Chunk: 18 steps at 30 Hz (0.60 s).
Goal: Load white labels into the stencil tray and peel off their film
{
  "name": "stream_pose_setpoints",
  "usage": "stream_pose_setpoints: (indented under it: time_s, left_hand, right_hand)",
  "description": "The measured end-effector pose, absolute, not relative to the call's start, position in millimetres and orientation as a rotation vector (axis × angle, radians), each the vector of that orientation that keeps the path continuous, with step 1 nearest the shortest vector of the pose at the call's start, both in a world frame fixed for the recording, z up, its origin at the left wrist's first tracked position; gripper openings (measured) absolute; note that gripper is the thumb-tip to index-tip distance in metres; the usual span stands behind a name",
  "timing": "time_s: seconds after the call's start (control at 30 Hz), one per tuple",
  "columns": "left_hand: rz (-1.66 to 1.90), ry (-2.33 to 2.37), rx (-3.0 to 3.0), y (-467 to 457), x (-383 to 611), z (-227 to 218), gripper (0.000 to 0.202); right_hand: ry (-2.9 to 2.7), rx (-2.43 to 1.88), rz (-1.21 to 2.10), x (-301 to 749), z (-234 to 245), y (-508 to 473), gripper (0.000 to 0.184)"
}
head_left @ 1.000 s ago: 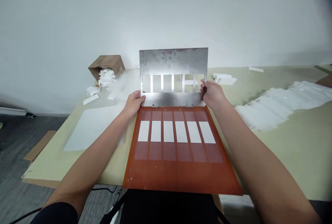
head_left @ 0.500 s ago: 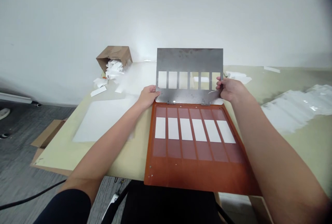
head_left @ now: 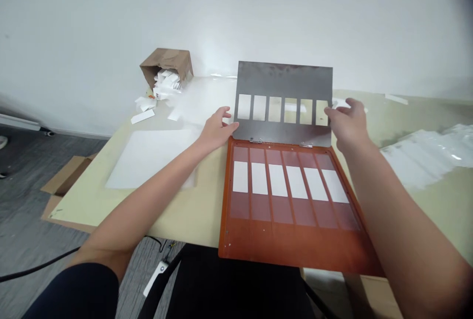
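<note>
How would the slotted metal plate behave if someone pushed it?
The slotted metal plate looks stiff: no bowing despite its six cut-out windows. Hinged to the orange board, it would probably swing rather than slide when pushed.

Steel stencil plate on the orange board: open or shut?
Open: the steel stencil plate stands raised on its hinges at the far edge of the orange board, leaving six white strips uncovered.

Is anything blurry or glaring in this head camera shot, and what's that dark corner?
In the head view, the top right corner is darkened by a soft smudge; the glossy white strips on the right catch small glints; the right hand looks slightly soft; the right forearm looks stretched by the wide lens.
</note>
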<state>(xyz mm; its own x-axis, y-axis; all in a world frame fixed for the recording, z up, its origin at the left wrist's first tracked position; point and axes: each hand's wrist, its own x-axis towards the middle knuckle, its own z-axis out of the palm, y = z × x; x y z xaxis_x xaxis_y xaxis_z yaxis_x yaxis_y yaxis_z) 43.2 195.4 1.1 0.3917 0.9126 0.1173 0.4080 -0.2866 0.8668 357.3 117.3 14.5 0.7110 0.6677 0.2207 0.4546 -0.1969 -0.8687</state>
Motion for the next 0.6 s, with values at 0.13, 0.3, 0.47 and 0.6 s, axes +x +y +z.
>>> stream_pose_setpoints:
  time_s: [0.13, 0.3, 0.47, 0.6]
  left_hand:
    - [0.804, 0.938, 2.079, 168, 21, 15, 0.026]
    - [0.614, 0.460, 2.650, 147, 2, 14, 0.023]
    - [0.457, 0.417, 2.667, 141, -1, 9, 0.021]
    - [0.398, 0.367, 2.721, 140, 0, 8, 0.024]
  right_hand:
    - [-1.297, -1.701, 0.208, 295, 26, 74, 0.029]
    - [-2.182, -1.468, 0.174, 224, 29, 20, 0.010]
    - [-2.390, -1.506, 0.256, 203, 17, 0, 0.035]
    - [-2.421, -1.548, 0.276, 203, 11, 0, 0.051]
